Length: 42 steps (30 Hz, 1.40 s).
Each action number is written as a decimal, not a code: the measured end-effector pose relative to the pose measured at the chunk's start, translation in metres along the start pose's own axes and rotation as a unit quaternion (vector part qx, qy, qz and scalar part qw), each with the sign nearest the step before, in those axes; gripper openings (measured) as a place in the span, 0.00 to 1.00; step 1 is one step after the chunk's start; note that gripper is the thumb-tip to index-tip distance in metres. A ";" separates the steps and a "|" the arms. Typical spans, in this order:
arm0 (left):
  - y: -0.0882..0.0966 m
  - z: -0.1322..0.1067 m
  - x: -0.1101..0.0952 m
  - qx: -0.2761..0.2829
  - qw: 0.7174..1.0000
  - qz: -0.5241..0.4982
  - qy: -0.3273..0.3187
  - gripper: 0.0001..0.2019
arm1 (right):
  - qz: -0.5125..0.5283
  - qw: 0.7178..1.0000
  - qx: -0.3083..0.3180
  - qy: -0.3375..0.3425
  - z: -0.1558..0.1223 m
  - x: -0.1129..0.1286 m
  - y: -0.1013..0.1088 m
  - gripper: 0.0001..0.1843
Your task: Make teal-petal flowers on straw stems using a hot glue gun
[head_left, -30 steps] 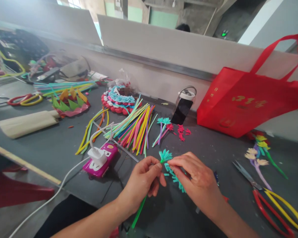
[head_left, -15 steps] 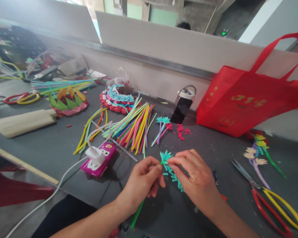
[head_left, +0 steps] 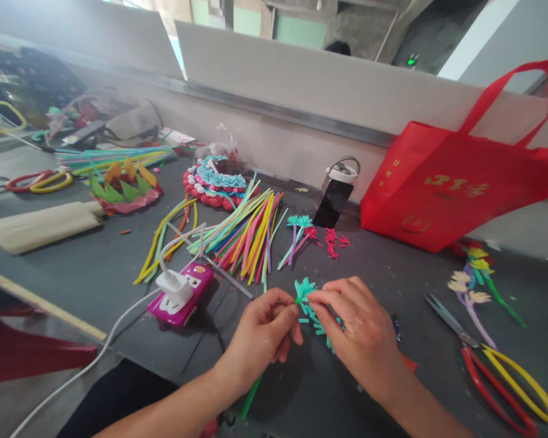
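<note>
Between thumb and fingers, my left hand pinches the green stem of a pipe-cleaner flower just under its head. The turquoise flower head has short fuzzy petals pointing up and outward. My right hand is closed at the head's right side, thumb and forefinger pinched at a petal; the fingertips partly cover what they grip. Several short turquoise pipe-cleaner pieces lie on the dark table below the hands, some hidden by the right hand.
Scissors lie open at right, near finished flowers. A red bag and a phone leaning on a bottle stand behind. Pipe cleaners spread in the middle, beside a purple power strip with a white cable.
Both hands stay almost in place, the right one shifting very slightly over the turquoise pieces. At far left, the yellow loop by the co-worker's side has moved left.
</note>
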<state>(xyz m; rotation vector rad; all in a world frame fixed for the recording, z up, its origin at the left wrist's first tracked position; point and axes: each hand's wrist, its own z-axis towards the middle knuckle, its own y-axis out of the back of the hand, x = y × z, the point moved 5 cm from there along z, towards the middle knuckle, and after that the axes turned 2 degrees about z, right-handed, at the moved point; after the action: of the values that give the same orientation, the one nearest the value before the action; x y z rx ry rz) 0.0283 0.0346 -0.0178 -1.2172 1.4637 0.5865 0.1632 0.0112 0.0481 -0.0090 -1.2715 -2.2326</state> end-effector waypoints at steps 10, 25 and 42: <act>0.000 0.001 0.002 0.005 1.000 0.012 -0.007 0.12 | 0.007 1.000 -0.002 -0.013 0.000 0.003 -0.001 0.07; 0.000 0.001 0.001 0.007 1.000 0.020 -0.013 0.11 | 0.024 0.999 -0.030 -0.018 -0.002 0.002 -0.003 0.06; 0.001 0.000 -0.001 0.001 1.000 0.028 -0.013 0.12 | 0.038 0.998 -0.033 -0.034 -0.003 0.001 -0.006 0.06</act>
<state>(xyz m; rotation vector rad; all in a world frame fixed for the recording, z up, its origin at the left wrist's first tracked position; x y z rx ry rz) 0.0271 0.0354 -0.0177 -1.1665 1.4808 0.6373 0.1608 0.0110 0.0423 -0.1556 -1.2124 -2.2241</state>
